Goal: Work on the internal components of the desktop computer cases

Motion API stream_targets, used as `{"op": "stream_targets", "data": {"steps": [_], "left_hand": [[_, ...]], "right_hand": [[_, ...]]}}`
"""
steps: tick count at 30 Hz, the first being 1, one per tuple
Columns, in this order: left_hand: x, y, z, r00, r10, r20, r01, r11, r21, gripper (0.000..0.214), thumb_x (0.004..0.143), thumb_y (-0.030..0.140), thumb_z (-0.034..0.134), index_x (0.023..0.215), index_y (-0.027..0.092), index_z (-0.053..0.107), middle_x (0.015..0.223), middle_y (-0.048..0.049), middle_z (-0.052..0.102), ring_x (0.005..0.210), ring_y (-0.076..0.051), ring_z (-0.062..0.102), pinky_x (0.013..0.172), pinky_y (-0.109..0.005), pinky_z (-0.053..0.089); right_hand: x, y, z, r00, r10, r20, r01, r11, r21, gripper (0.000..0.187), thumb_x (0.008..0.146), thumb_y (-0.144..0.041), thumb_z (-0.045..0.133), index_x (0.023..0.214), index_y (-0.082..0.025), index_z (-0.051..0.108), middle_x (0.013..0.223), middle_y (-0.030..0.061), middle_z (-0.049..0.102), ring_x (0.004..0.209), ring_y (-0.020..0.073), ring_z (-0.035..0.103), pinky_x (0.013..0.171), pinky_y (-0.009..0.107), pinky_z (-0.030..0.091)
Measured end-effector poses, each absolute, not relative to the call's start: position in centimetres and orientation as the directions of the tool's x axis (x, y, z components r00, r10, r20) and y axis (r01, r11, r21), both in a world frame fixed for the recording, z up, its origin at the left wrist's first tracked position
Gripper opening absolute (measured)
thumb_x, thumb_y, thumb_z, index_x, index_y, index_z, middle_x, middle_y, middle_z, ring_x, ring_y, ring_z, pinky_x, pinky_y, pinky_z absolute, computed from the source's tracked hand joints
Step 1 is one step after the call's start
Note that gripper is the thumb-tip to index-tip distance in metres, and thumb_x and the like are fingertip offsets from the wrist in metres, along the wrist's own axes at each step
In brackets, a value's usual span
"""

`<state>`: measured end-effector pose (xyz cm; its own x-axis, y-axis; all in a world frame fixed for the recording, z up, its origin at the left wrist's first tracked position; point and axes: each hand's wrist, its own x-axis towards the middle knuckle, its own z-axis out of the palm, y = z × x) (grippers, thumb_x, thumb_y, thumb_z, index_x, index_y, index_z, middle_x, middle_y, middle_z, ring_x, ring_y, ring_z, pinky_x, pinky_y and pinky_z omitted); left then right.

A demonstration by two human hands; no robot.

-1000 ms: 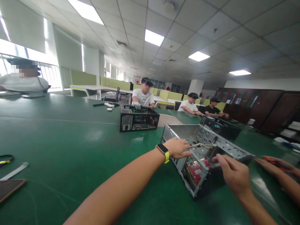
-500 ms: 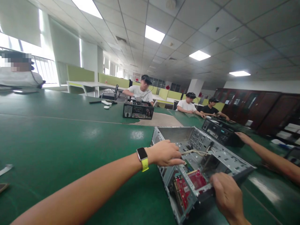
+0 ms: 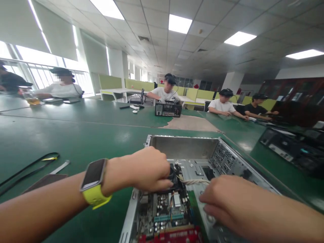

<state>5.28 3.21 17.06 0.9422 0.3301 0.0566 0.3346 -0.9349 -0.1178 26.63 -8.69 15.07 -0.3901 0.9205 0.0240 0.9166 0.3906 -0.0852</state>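
Note:
An open grey computer case [image 3: 182, 139] lies on the green table right in front of me. Its motherboard [image 3: 164, 209] and a red card [image 3: 174, 236] show at the bottom. My left hand [image 3: 148, 168], with a yellow-strapped watch [image 3: 95, 184] on the wrist, is curled closed over the dark fan at the case's left side; what its fingers grip is hidden. My right hand [image 3: 225, 202] reaches into the case from the right, fingers bent down and together, their tips hidden. A pale cable bundle [image 3: 196, 181] runs between the two hands.
A black cable [image 3: 27, 167], a white strip [image 3: 60, 166] and a dark flat object [image 3: 43, 182] lie on the table at left. A black case [image 3: 286, 150] sits at right, another open case [image 3: 168, 109] across the table. Several people sit along the far side.
My view has swung over and closer to the case, so I look down into it. My left hand has closed over the fan area. My right hand has moved inside the case.

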Motion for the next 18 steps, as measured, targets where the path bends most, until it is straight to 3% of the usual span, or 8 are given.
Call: {"op": "stream_targets", "data": {"steps": [2,4,7,9,11,15,18], "left_hand": [[8.1,3.7,17.6,0.918,0.396,0.027,0.393,-0.897,-0.202,0.025,0.073,0.038,0.059,0.059,0.018,0.067,0.058,-0.0092,0.063,0.051,-0.018,0.055,0.051,-0.029,0.036],[11.6,4.2,17.6,0.900,0.435,-0.035,0.417,-0.879,-0.230,0.019,0.070,0.032,0.061,0.071,0.016,0.070,0.071,-0.0140,0.068,0.061,-0.023,0.061,0.054,-0.031,0.042],[16.0,5.0,16.3,0.880,0.457,-0.132,0.429,-0.882,-0.194,0.025,0.070,0.026,0.059,0.090,0.015,0.070,0.089,-0.0171,0.069,0.077,-0.027,0.064,0.063,-0.036,0.049],[17.6,5.5,14.9,0.882,0.443,-0.161,0.420,-0.894,-0.160,0.030,0.070,0.026,0.060,0.096,0.014,0.068,0.096,-0.0168,0.068,0.084,-0.028,0.064,0.068,-0.039,0.050],[18.1,6.1,13.6,0.896,0.421,-0.139,0.405,-0.905,-0.130,0.030,0.070,0.027,0.060,0.096,0.014,0.068,0.099,-0.0161,0.067,0.087,-0.028,0.063,0.071,-0.040,0.051],[17.3,7.4,12.0,0.915,0.404,-0.004,0.401,-0.909,-0.115,0.026,0.072,0.022,0.056,0.094,0.015,0.068,0.098,-0.0154,0.067,0.088,-0.028,0.063,0.072,-0.041,0.051],[16.9,7.8,11.6,0.923,0.384,0.019,0.384,-0.919,-0.095,0.025,0.071,0.022,0.056,0.092,0.015,0.068,0.097,-0.0143,0.068,0.087,-0.027,0.064,0.070,-0.040,0.052]], "right_hand": [[25.5,-4.9,14.2,-0.434,0.864,-0.257,0.890,0.455,0.026,0.021,0.065,-0.023,0.050,0.046,-0.026,0.057,0.045,-0.0013,0.054,0.044,0.0151,0.052,0.046,0.029,0.040],[24.4,-2.2,12.2,-0.372,0.837,-0.400,0.863,0.471,0.182,0.020,0.053,-0.016,0.056,0.036,-0.023,0.049,0.042,-0.0024,0.052,0.042,0.0146,0.053,0.046,0.027,0.042],[23.6,-0.5,8.8,-0.280,0.866,-0.414,0.820,0.440,0.365,0.018,0.043,-0.015,0.068,0.040,-0.021,0.052,0.051,0.0012,0.061,0.055,0.0208,0.062,0.056,0.034,0.050],[23.7,-0.3,7.3,-0.314,0.880,-0.356,0.823,0.439,0.359,0.021,0.038,-0.019,0.076,0.055,-0.021,0.063,0.065,0.0056,0.068,0.066,0.0244,0.065,0.066,0.037,0.051],[23.8,-0.3,6.8,-0.331,0.881,-0.337,0.818,0.446,0.362,0.038,0.035,-0.023,0.079,0.072,-0.019,0.068,0.078,0.0104,0.070,0.076,0.0272,0.065,0.074,0.039,0.050],[22.9,-0.2,7.6,-0.183,0.836,-0.518,0.769,0.449,0.454,0.057,0.042,-0.032,0.080,0.094,-0.014,0.067,0.089,0.0181,0.068,0.080,0.0336,0.065,0.069,0.047,0.051],[22.0,0.0,7.7,-0.134,0.826,-0.547,0.811,0.409,0.419,0.064,0.041,-0.035,0.081,0.099,-0.014,0.065,0.089,0.0188,0.068,0.077,0.0338,0.065,0.065,0.047,0.051]]}}
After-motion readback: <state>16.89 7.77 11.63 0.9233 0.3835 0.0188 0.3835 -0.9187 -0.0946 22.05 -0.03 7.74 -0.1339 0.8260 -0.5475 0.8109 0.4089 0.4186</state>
